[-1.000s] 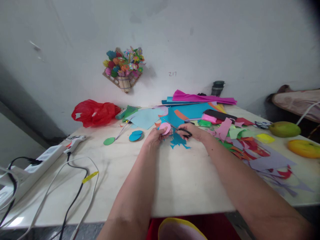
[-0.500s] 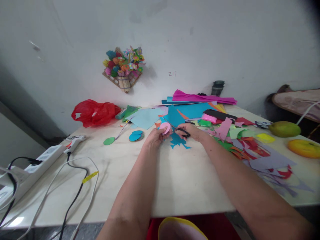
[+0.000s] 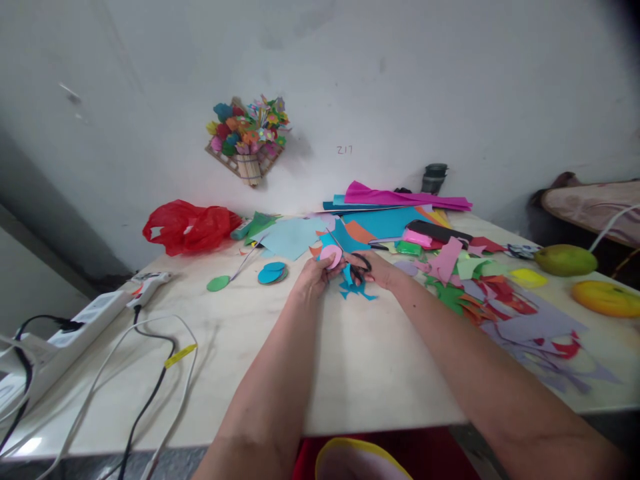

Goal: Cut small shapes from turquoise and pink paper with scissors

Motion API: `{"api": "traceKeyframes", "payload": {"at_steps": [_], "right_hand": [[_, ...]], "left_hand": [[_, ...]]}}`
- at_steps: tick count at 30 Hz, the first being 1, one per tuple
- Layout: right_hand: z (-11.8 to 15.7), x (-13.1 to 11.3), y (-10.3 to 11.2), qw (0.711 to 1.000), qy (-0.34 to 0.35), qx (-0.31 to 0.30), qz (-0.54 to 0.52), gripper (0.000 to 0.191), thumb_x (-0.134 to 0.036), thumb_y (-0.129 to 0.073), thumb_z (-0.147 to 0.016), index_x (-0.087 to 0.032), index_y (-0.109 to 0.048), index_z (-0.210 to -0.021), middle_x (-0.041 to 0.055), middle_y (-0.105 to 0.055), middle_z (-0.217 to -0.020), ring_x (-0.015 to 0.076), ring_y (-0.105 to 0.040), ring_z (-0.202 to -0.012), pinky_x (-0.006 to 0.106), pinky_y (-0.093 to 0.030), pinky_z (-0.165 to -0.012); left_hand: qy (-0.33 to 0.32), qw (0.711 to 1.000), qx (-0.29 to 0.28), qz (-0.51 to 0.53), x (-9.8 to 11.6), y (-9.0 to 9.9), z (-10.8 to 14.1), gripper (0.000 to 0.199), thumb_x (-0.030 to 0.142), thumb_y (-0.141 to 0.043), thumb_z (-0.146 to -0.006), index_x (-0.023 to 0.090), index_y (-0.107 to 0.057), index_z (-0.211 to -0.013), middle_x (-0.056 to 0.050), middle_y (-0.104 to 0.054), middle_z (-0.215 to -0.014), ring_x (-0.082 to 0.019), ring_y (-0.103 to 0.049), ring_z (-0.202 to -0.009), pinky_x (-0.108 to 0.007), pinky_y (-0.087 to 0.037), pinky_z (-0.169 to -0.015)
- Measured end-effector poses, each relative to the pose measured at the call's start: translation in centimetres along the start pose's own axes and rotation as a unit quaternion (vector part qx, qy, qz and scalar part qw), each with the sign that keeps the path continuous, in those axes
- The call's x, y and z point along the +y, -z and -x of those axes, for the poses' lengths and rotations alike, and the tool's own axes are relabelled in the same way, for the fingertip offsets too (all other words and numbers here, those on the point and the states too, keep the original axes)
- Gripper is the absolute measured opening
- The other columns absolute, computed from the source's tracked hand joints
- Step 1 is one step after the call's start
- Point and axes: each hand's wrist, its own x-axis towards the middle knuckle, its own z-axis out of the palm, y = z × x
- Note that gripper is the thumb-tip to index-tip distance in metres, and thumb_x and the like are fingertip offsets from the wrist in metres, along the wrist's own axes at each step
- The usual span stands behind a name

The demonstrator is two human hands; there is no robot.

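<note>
The small red number "217" (image 3: 345,150) can be read on the plain grey-white wall (image 3: 400,93). It is written by hand in thin lines, to the right of the bright paper flowers (image 3: 250,127). The first mark may be a 2 or a Z. A yellow strip-shaped tag (image 3: 181,355) is seen on the thin white cord (image 3: 188,380), but no words can be read on it.

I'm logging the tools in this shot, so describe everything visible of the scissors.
The scissors have looped black handles, plastic by the look, and a slim grey blade, apparently metal. The right hand grips the handles. The blade slants away and leftward over blue paper, near the pink disc in the left hand. How wide they are open is unclear.
</note>
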Motion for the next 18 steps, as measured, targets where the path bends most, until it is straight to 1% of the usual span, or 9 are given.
{"api": "traceKeyframes", "payload": {"at_steps": [3, 6, 9, 11, 15, 18], "right_hand": [[-0.1, -0.1, -0.3, 1.0, -0.011, 0.018, -0.001, 0.039, -0.05, -0.076, -0.07, -0.017, -0.054, -0.067, -0.0001, -0.057, -0.046, 0.0091, -0.049, -0.035, 0.018, -0.018, -0.029], [-0.2, -0.2, -0.6, 0.999, -0.026, 0.036, -0.012, 0.033, -0.041, -0.077, -0.07, -0.017, -0.055, -0.067, -0.0022, -0.055, -0.046, 0.0081, -0.047, -0.033, 0.018, -0.024, -0.03], [-0.6, -0.1, -0.8, 0.997, -0.037, 0.064, -0.015, 0.026, -0.033, -0.075, -0.072, -0.017, -0.056, -0.066, -0.0042, -0.051, -0.043, 0.0072, -0.042, -0.032, 0.019, -0.032, -0.032], [-0.8, -0.1, -0.9, 0.996, -0.04, 0.08, 0.0, 0.024, -0.03, -0.075, -0.073, -0.017, -0.057, -0.066, -0.0044, -0.05, -0.041, 0.0071, -0.04, -0.031, 0.019, -0.031, -0.032], [-0.9, 0.0, -0.6, 0.994, -0.046, 0.096, 0.03, 0.025, -0.027, -0.08, -0.068, -0.017, -0.057, -0.067, -0.0052, -0.049, -0.04, 0.0071, -0.039, -0.03, 0.019, -0.028, -0.031], [-1.0, 0.4, 0.1, 0.995, -0.03, 0.096, 0.016, 0.028, -0.033, -0.079, -0.07, -0.017, -0.056, -0.066, -0.0047, -0.051, -0.043, 0.0075, -0.042, -0.031, 0.019, -0.029, -0.032]], "left_hand": [[0.004, 1.0, 0.012, 0.005, 0.1, -0.2, 0.0, 0.009, 0.008, -0.066, -0.082, 0.009, -0.065, -0.091, -0.01, -0.071, -0.074, -0.014, -0.069, -0.059, -0.018, -0.055, -0.052], [0.003, 1.0, 0.021, 0.015, 0.2, -0.3, -0.1, 0.003, 0.006, -0.062, -0.083, 0.008, -0.063, -0.085, -0.009, -0.069, -0.07, -0.012, -0.066, -0.054, -0.018, -0.054, -0.05], [0.002, 0.999, 0.032, 0.02, 0.3, -0.3, -0.1, 0.004, 0.005, -0.062, -0.083, 0.008, -0.062, -0.083, -0.007, -0.067, -0.067, -0.011, -0.064, -0.05, -0.018, -0.053, -0.049], [0.004, 0.999, 0.039, 0.017, 0.3, -0.2, -0.1, 0.005, 0.004, -0.061, -0.083, 0.009, -0.062, -0.083, -0.006, -0.067, -0.065, -0.011, -0.063, -0.049, -0.018, -0.053, -0.048], [-0.004, 1.0, 0.029, -0.003, 0.4, 0.3, -0.1, 0.006, 0.006, -0.064, -0.081, 0.009, -0.063, -0.087, -0.007, -0.069, -0.069, -0.013, -0.066, -0.053, -0.019, -0.055, -0.051], [-0.031, 0.999, 0.008, -0.022, 0.4, 0.8, -0.1, 0.012, 0.01, -0.07, -0.077, 0.009, -0.064, -0.088, -0.011, -0.071, -0.074, -0.017, -0.069, -0.061, -0.022, -0.057, -0.055]]}}
